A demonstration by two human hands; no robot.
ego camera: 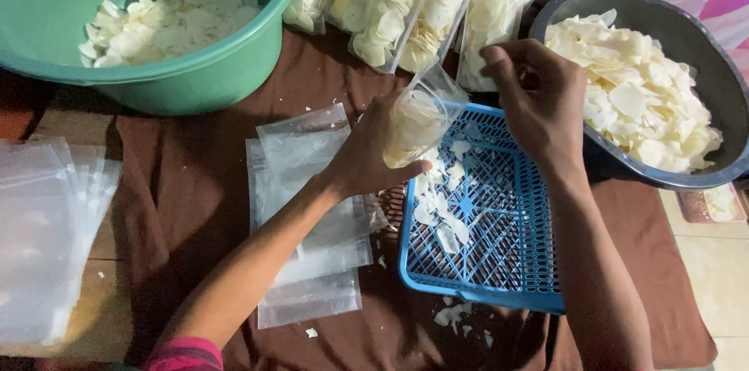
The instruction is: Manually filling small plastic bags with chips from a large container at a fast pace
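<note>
Head view: left hand (367,156) is clamped around a clear plastic bag (421,117) part-filled with pale chips, held tilted over the blue slatted tray (499,262). Right hand (538,102) hovers at the bag's 3 o'clock, fingertips pinched together; whether they hold a chip cannot be told. Judgement: keep the bag mouth open and above the tray so spills land there. Grey basin (702,51) of chips sits at 2 o'clock, green tub (195,74) at 10 o'clock, empty bags (304,207) at 7 o'clock.

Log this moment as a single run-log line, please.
left hand: holds chip bag | right hand: at bag mouth | below: blue tray | right: grey basin
</note>
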